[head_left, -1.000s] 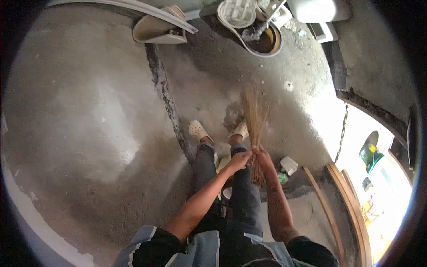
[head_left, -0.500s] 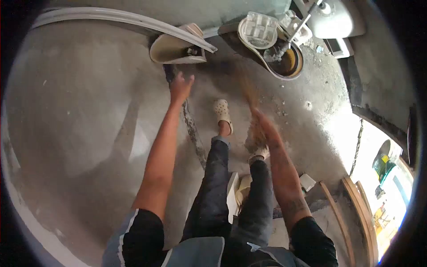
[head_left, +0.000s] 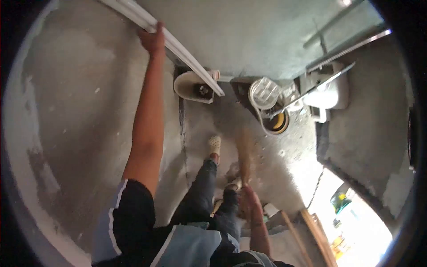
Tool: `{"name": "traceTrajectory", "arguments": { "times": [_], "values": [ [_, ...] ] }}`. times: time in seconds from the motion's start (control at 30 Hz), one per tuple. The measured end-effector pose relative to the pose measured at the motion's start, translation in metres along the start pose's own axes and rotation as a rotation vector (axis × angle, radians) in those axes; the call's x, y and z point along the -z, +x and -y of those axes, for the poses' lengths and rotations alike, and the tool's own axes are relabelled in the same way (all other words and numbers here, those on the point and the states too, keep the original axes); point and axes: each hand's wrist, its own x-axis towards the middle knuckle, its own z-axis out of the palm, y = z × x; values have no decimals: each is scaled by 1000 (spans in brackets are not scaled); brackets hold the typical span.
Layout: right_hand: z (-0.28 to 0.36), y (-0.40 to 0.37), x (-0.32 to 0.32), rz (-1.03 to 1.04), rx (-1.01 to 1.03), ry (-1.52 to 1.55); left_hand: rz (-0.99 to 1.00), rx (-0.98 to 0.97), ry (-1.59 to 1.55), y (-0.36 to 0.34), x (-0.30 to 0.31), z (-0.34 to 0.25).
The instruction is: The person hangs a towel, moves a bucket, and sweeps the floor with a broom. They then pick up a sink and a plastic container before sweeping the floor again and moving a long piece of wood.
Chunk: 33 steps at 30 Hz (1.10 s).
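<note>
At the upper left my left hand (head_left: 152,41) is closed around the long white strips (head_left: 184,54), which slant down to a point beside a cream container (head_left: 187,86). My right hand (head_left: 250,196) is low at the centre right, wrapped round the handle end of a straw-coloured broom (head_left: 244,153). The broom's bristles are blurred and point away from me over the grey floor. My cream clogs (head_left: 214,146) are to the left of the broom.
Near the wall stands a bucket (head_left: 278,127) beside a clear plastic tray (head_left: 267,92). A white toilet-like fixture (head_left: 327,91) is at the upper right. Wooden strips (head_left: 318,236) lie at the lower right, near a bright opening. Small debris is scattered on the floor.
My left hand has moved up from over the floor and taken hold of the white strips. My right hand with the broom is now lower in view. The camera view has shifted.
</note>
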Motion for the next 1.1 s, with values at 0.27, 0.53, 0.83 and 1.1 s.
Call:
{"name": "traceTrajectory", "arguments": {
  "times": [0.27, 0.53, 0.83, 1.1],
  "values": [
    [52, -72, -75, -16, 198, -79, 109, -103, -28, -54, 47, -55],
    [135, -91, -75, 183, 128, -192, 310, -30, -91, -207, 180, -141],
    [185, -66, -76, 528, -461, 57, -411, 50, 36, -389, 333, -232],
    [182, -19, -71, 153, -1106, -37, -817, 252, -75, -598, 486, -316]
  ]
}}
